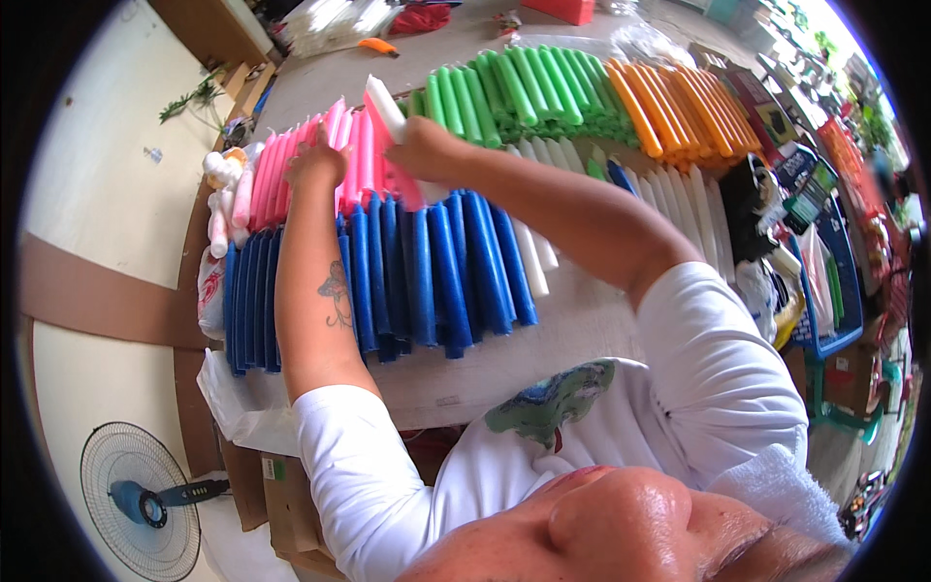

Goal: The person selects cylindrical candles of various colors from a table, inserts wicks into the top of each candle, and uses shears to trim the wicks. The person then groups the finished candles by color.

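My left hand [317, 163] rests on a row of pink candles [274, 179], fingers spread over their upper part. In my right hand [427, 152], closed and slightly blurred, is a white candle [384, 105] with pink along one side. It slants above the pink row, and a pink end shows below the fist. I cannot tell whether that is one candle or two together. Nearer to me, blue candles [450, 276] lie stacked side by side, passing beneath my left forearm.
Green candles [529, 87] and orange candles [684, 107] lie in stacks at the back. More white candles [669, 194] sit right of centre on the table [582, 335]. A blue basket [839, 291] stands at the right, a fan [141, 504] at lower left. An orange cutter [378, 46] lies far back.
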Action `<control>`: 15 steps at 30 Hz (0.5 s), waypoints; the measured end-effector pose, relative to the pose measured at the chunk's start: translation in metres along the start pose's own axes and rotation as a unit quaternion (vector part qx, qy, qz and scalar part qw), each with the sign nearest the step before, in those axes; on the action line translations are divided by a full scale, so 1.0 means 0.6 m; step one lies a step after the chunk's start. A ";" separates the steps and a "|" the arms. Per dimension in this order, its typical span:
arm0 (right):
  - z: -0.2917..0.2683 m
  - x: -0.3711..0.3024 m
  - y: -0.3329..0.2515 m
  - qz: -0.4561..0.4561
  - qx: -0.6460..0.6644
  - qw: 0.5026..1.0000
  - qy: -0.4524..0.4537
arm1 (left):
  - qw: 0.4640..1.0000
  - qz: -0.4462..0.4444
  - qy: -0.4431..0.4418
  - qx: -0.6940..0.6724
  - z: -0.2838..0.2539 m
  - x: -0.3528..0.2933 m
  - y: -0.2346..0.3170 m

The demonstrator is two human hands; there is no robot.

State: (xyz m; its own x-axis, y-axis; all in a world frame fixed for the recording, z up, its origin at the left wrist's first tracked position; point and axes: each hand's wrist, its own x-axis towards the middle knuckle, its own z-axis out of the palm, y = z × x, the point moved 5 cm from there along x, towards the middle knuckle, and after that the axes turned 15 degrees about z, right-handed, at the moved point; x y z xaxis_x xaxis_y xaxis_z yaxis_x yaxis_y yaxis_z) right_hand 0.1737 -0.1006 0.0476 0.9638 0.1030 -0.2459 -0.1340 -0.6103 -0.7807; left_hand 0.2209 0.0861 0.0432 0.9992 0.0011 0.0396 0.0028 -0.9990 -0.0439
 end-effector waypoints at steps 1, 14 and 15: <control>-0.046 -0.052 0.013 -0.032 -0.006 0.999 -0.022 | 0.999 0.005 -0.022 0.044 -0.001 -0.004 0.001; -0.280 -0.294 0.320 0.158 -0.245 0.941 0.171 | 0.993 0.033 0.104 0.033 -0.070 -0.100 0.109; -0.290 -0.294 0.322 0.141 -0.249 0.944 0.165 | 0.990 0.055 0.127 0.040 -0.084 -0.115 0.141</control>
State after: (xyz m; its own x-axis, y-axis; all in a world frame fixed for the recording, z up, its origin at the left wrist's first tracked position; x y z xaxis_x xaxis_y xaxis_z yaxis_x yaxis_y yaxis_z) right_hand 0.0178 -0.3733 0.0403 0.9361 -0.3196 -0.1468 -0.3508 -0.8786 -0.3241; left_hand 0.1502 -0.0009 0.0870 0.9518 -0.1279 0.2787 -0.0915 -0.9859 -0.1400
